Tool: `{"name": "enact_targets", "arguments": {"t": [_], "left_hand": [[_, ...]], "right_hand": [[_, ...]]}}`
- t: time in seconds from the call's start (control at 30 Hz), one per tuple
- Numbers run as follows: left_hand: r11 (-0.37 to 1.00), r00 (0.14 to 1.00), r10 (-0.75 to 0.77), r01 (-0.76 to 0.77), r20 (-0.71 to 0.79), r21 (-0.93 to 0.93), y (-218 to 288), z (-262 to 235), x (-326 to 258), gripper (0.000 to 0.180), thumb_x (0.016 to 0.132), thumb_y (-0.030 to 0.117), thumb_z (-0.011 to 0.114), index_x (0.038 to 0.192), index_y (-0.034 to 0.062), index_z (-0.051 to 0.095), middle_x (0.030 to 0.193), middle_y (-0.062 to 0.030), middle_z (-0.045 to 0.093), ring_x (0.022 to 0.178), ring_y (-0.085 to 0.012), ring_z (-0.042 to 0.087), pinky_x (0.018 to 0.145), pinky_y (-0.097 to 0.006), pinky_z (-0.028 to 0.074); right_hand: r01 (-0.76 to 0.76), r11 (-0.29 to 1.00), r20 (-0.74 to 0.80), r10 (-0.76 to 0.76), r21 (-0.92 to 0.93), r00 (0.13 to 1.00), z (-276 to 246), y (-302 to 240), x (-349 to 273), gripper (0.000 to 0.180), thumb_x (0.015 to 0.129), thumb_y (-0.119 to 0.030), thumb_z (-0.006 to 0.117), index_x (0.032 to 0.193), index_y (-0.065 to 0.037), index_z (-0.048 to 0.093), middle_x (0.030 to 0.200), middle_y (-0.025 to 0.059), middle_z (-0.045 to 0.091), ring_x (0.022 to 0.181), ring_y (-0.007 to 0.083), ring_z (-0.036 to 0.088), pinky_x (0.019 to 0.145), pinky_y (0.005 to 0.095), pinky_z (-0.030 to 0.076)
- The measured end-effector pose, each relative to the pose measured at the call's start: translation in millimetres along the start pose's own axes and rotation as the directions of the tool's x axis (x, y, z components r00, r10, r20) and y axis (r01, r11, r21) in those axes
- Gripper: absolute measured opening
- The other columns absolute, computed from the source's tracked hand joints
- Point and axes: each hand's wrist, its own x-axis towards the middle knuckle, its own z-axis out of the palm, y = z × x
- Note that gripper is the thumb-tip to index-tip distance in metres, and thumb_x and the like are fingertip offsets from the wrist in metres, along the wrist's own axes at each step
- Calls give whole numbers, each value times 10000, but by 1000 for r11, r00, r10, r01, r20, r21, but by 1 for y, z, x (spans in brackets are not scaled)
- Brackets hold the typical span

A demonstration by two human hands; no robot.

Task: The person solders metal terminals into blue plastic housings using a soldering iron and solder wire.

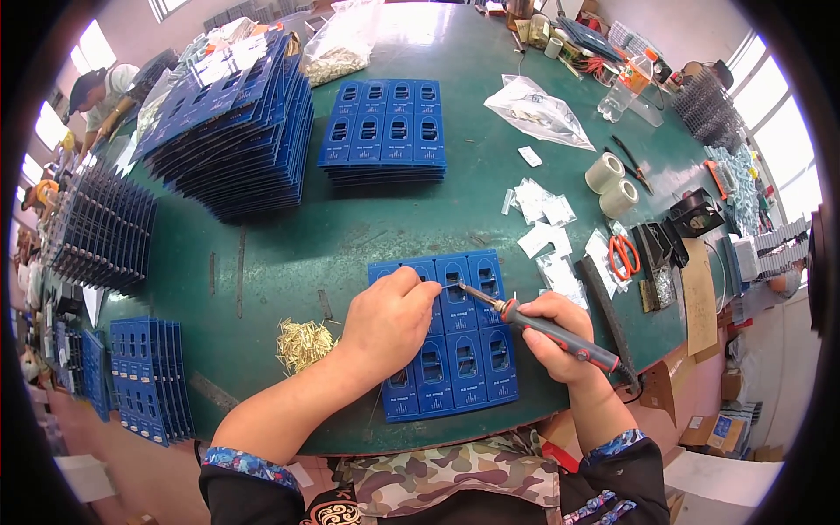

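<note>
A blue circuit board panel [451,343] of several repeated units lies flat on the table before me. My right hand [560,337] grips a soldering iron [560,339] with a grey and red handle. Its tip points left and down onto a cut-out in the upper row of units. My left hand [391,317] is closed in a pinch over the panel's upper left part, holding what looks like a thin solder wire [449,285] close to the iron's tip. That hand covers some of the units. A heap of small gold-coloured metal pins [304,346] lies left of the panel, beside my left forearm.
Tall stacks of blue panels [232,131] and a lower stack [385,131] stand at the back left. On the right are tape rolls [612,185], orange-handled scissors [623,256], pliers [632,164], small plastic bags [538,206], a black iron stand [661,249] and a bottle [628,85].
</note>
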Motion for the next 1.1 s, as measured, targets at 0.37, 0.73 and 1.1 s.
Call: {"name": "enact_targets", "arguments": {"t": [0.37, 0.73, 1.1], "left_hand": [[997, 999, 35, -33, 16, -64, 8, -7, -6, 155, 818, 16, 659, 973, 28, 658, 827, -103, 580, 732, -292, 610, 619, -384, 515], [999, 998, 51, -50, 45, -15, 7, -1, -5, 165, 806, 23, 670, 969, 36, 654, 825, -99, 578, 733, -298, 608, 611, -397, 509], [999, 998, 48, -47, 46, -13, 7, -1, -5, 171, 801, 18, 671, 970, 37, 658, 826, -96, 583, 731, -294, 610, 608, -395, 513]], "right_hand": [[-62, 994, -72, 68, 89, 995, -7, 5, -21, 237, 768, -51, 648, 995, 12, 631, 816, 96, 625, 650, 166, 544, 593, 286, 424], [-36, 996, -24, 38, 81, 999, -6, 7, -18, 230, 775, -71, 672, 983, 15, 624, 777, 96, 617, 629, 166, 525, 572, 293, 407], [-28, 996, -24, 30, 89, 999, -8, 8, -19, 230, 775, -80, 678, 976, 19, 624, 779, 105, 624, 644, 180, 548, 585, 298, 421]]}}
